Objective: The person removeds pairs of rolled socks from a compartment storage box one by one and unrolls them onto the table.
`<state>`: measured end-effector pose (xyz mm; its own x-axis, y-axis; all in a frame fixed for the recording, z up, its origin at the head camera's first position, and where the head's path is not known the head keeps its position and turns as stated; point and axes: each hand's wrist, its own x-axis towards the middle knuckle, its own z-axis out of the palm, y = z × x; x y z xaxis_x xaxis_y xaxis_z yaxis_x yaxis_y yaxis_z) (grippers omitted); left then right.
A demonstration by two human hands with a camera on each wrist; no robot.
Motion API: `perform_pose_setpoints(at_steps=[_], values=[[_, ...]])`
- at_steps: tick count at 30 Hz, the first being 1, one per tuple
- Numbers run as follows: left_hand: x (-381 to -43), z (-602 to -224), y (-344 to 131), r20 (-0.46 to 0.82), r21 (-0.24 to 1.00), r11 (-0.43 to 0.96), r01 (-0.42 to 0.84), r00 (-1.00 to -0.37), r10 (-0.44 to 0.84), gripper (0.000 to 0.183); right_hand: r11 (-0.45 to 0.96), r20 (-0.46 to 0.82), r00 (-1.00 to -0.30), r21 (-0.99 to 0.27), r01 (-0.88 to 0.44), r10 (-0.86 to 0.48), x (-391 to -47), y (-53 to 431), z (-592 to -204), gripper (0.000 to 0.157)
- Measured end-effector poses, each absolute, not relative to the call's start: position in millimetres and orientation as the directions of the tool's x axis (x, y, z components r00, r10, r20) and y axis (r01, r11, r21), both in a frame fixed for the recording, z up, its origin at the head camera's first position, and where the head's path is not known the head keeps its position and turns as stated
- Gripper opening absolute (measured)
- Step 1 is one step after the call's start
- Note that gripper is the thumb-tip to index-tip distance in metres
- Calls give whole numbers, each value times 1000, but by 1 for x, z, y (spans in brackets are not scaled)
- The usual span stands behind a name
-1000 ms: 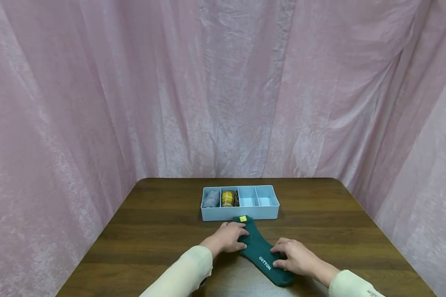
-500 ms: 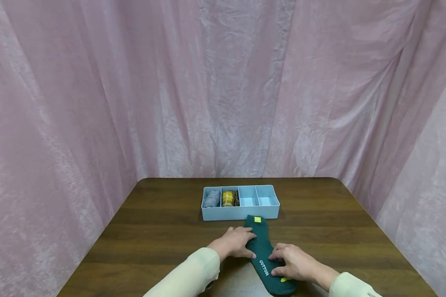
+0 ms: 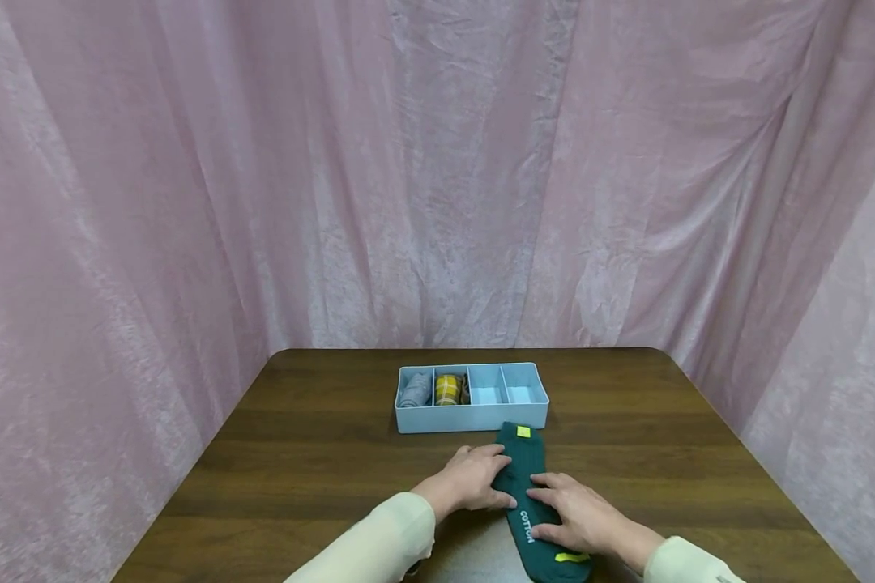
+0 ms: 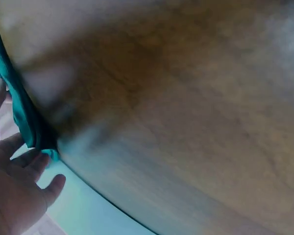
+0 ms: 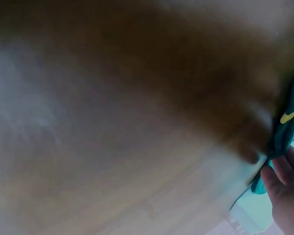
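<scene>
A dark green sock point(image 3: 527, 474) lies flat on the table, its far end close to the box's front wall. White lettering reads COTTON, a yellow tag marks the far end, and a yellow mark shows near the bottom. My left hand point(image 3: 470, 479) rests along the sock's left edge, fingers and thumb spread. From the right, my right hand point(image 3: 576, 512) lies over the other edge with loosely bent fingers. In the left wrist view, fingers touch the sock's side point(image 4: 22, 107); in the right wrist view, fingertips meet the green fabric point(image 5: 284, 134) below the yellow mark.
Behind the sock stands a light blue divided box point(image 3: 452, 419). Its left compartment holds a grey cloth roll point(image 3: 416, 390); the adjoining one holds a yellow plaid roll point(image 3: 448, 389) beside something brown. The wooden table point(image 3: 321, 453) ends at pink curtains point(image 3: 437, 202).
The sock has turned from a slant to nearly straight away from me, its far end shifting right. A yellow mark has come into view near its bottom. My left hand has moved right with it.
</scene>
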<state>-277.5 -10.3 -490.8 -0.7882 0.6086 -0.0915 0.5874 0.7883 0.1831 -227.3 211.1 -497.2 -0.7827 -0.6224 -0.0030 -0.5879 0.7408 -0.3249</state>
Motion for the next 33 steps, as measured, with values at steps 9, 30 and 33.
perform_pose_setpoints(at_steps=[9, 30, 33], values=[[-281, -498, -15, -139, 231, 748, 622, -740, 658, 74, 766, -9, -801, -297, -570, -599, -225, 212, -496, 65], [-281, -496, -43, 36, 294, 760, 579, -802, 597, 49, 862, 198, -955, -419, -287, -222, -235, 218, -496, 24], [-281, -496, -44, 75, 280, 746, 604, -788, 611, 43, 868, 206, -958, -416, -270, -200, -236, 219, -497, 23]])
